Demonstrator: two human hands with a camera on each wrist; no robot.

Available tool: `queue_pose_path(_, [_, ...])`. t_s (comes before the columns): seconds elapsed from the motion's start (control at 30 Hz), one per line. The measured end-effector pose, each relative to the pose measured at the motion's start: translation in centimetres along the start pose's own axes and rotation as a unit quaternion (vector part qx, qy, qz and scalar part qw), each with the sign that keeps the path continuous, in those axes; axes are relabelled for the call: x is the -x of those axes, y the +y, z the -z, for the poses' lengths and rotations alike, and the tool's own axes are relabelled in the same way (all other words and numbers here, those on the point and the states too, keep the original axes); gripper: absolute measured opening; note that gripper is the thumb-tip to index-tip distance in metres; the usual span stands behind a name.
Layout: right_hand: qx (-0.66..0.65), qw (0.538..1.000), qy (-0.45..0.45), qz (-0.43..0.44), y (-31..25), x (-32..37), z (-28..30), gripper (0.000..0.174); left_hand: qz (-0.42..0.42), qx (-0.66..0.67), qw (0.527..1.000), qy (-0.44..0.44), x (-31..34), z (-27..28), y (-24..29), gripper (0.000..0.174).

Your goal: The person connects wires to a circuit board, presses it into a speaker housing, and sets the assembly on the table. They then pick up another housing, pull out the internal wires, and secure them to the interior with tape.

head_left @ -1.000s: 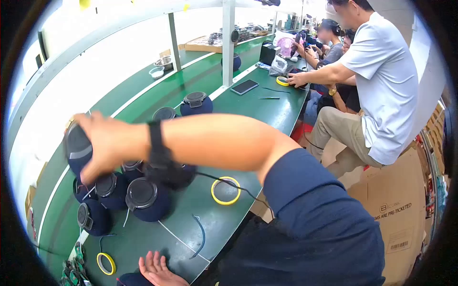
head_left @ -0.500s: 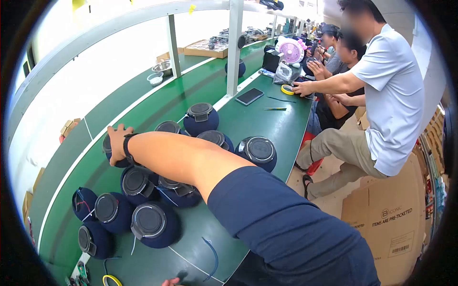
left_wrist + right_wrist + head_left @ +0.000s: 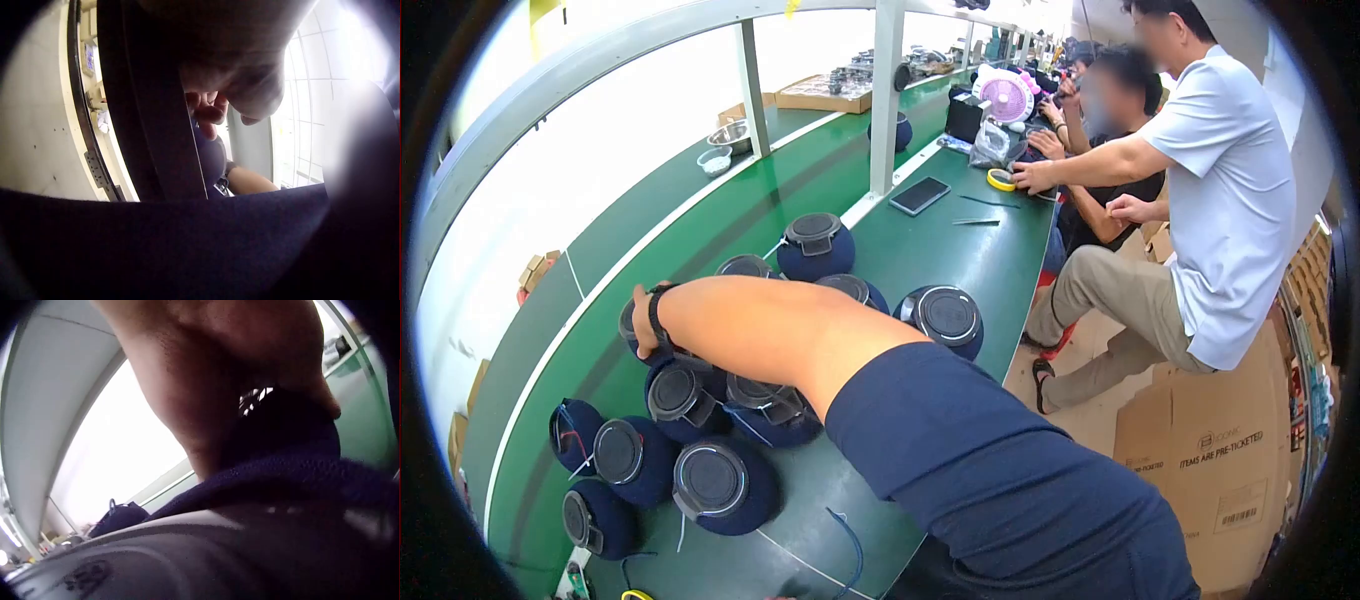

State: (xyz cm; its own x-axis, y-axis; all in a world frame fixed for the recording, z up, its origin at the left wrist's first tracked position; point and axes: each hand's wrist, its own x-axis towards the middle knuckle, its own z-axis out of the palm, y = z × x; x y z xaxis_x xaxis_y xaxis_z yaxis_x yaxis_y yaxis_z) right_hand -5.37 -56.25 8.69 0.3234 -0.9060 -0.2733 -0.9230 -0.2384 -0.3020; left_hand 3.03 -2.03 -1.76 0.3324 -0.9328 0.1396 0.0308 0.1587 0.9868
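My right hand (image 3: pixel 643 322) is at the far left of the cluster, gripping a round navy fabric-covered unit (image 3: pixel 628 320) with a dark cap. In the right wrist view the hand (image 3: pixel 231 369) has its thumb and fingers around the navy body (image 3: pixel 281 434); another unit's black ringed face (image 3: pixel 162 569) fills the foreground. Several similar units (image 3: pixel 725 485) stand grouped on the green table (image 3: pixel 800 530). My left hand (image 3: pixel 234 90) holds nothing visible, its fingers loosely bent in the left wrist view; the head view barely catches it at the bottom edge.
Beyond the units lie a phone (image 3: pixel 920 196) and a yellow tape roll (image 3: pixel 1001 180). A metal post (image 3: pixel 887 100) rises from the table. A person in a light shirt (image 3: pixel 1230 200) stands at the right, beside a cardboard sheet (image 3: pixel 1200 460). Blue cord (image 3: pixel 848 545) lies near the front.
My right hand carried the navy unit away from me to the cluster's far left, where it now stays low. The left hand has dropped almost out of the head view.
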Motion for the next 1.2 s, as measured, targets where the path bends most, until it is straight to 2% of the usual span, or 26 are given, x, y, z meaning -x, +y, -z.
queue_pose_path(0.13, [0.206, 0.963, -0.039, 0.168, -0.1, -2.3, 0.5, 0.076, -0.007, -0.009, 1.000, -0.005, -0.1, 0.0, 0.0, 0.031])
queue_pose_path(0.17, [0.257, 0.943, -0.047, 0.208, -0.1, -1.0, 1.3, 0.070, -0.008, -0.012, 1.000, -0.005, -0.1, -0.1, 0.1, 0.031])
queue_pose_path(0.2, [0.254, 0.943, -0.045, 0.209, 0.0, 0.3, 2.1, 0.070, -0.012, -0.007, 1.000, -0.006, -0.2, -0.2, 0.2, 0.029])
queue_pose_path(0.27, [0.111, 0.988, 0.006, 0.105, 0.2, 3.1, 3.5, 0.075, -0.015, -0.006, 1.000, -0.005, -0.2, -0.5, 0.3, 0.028])
queue_pose_path(0.33, [0.034, 0.976, 0.169, 0.132, 0.7, 4.2, 4.3, 0.059, -0.014, -0.015, 1.000, -0.008, -0.4, -0.5, 0.3, 0.027])
queue_pose_path(0.4, [-0.021, 0.960, 0.214, 0.178, 1.3, 8.9, 7.4, 0.044, -0.021, -0.026, 0.999, -0.009, -0.5, -0.6, 0.4, 0.026])
queue_pose_path(0.43, [-0.024, 0.960, 0.215, 0.178, 1.3, 9.5, 8.1, 0.044, -0.028, -0.032, 0.999, -0.014, -0.6, -0.7, 0.5, 0.026])
queue_pose_path(0.5, [-0.061, 0.924, 0.271, 0.263, 1.5, 10.6, 8.9, 0.036, -0.026, -0.032, 0.999, -0.010, -0.7, -1.0, 0.4, 0.025])
queue_pose_path(0.53, [-0.063, 0.924, 0.271, 0.263, 1.7, 11.8, 9.2, 0.036, -0.024, -0.029, 0.999, -0.011, -0.9, -1.0, 0.2, 0.025])
queue_pose_path(0.6, [-0.099, 0.878, 0.324, 0.337, 1.2, 14.8, 8.6, 0.029, -0.009, -0.041, 0.999, -0.005, -0.6, -1.3, 0.5, 0.023])
queue_pose_path(0.63, [-0.104, 0.876, 0.319, 0.345, 0.8, 17.6, 8.6, 0.029, 0.004, -0.053, 0.999, 0.003, -0.6, -1.3, 0.6, 0.022])
queue_pose_path(0.7, [-0.231, 0.904, 0.183, 0.310, 1.2, 24.5, 8.3, 0.024, 0.001, -0.046, 0.999, 0.000, -0.7, -1.4, 0.6, 0.023])
queue_pose_path(0.77, [-0.303, 0.860, 0.199, 0.360, 1.6, 27.6, 5.8, 0.022, -0.006, -0.039, 0.999, -0.004, -0.8, -1.5, 0.3, 0.023])
queue_pose_path(0.83, [-0.371, 0.846, 0.133, 0.359, 2.2, 32.7, 4.6, 0.022, -0.012, -0.034, 0.999, -0.001, -0.9, -0.4, -0.2, 0.023])
queue_pose_path(0.9, [-0.415, 0.819, 0.082, 0.389, 3.2, 35.6, 2.5, 0.022, 0.021, -0.125, 0.991, -0.049, -1.0, 1.0, -1.1, 0.037])
queue_pose_path(0.93, [-0.452, 0.805, 0.055, 0.380, 3.6, 36.9, 1.0, 0.024, -0.031, -0.037, 0.999, 0.023, -1.0, -1.4, -0.9, 0.020])
queue_pose_path(1.0, [-0.456, 0.812, -0.011, 0.365, 4.7, 39.7, -1.1, 0.024, -0.029, -0.050, 0.998, 0.020, -0.9, -1.3, -1.0, 0.021])
queue_pose_path(1.07, [-0.506, 0.777, -0.007, 0.374, 5.5, 41.1, -5.0, 0.028, -0.028, -0.062, 0.998, 0.012, -1.0, -0.6, -1.0, 0.022])
queue_pose_path(1.13, [-0.522, 0.780, -0.017, 0.346, 6.3, 43.1, -7.7, 0.032, 0.015, -0.067, 0.998, -0.004, -1.0, -0.4, -0.5, 0.022])
queue_pose_path(1.17, [-0.541, 0.773, -0.047, 0.329, 6.6, 43.7, -9.2, 0.030, -0.048, -0.064, 0.997, -0.009, -1.1, -1.3, -0.3, 0.022])
queue_pose_path(1.2, [-0.544, 0.772, -0.063, 0.321, 6.9, 44.3, -10.4, 0.030, -0.056, -0.066, 0.996, -0.013, -1.0, -1.5, -0.2, 0.022])
